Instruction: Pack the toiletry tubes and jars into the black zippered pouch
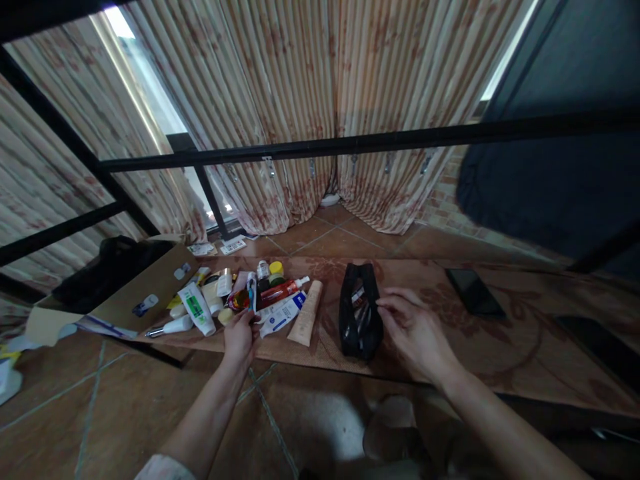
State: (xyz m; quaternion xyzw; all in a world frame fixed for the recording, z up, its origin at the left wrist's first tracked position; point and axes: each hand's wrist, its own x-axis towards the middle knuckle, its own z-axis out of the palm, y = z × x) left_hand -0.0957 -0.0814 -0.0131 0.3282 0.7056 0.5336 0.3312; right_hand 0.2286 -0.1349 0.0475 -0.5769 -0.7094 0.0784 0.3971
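Note:
My left hand (240, 339) is closed on a slim blue-and-white toothbrush (251, 295), held up over a group of toiletries. My right hand (415, 327) pinches the right edge of a black zip pouch (361, 337). The pouch's top gapes, and a few small items show inside, too dark to name. Between the hands lie a beige tube (306, 313), a white-and-blue packet (283, 313) and a red tube (283, 291). Left of my left hand is a white-and-green tube (197, 309), with a white tube (173, 327) beside it.
A cardboard box (150, 283) with black fabric in it stands at the bench's left end. A black phone (475, 292) lies on the patterned bench cover (430, 283), with another dark flat object (600, 343) farther right. A black metal rail (320, 148) crosses behind.

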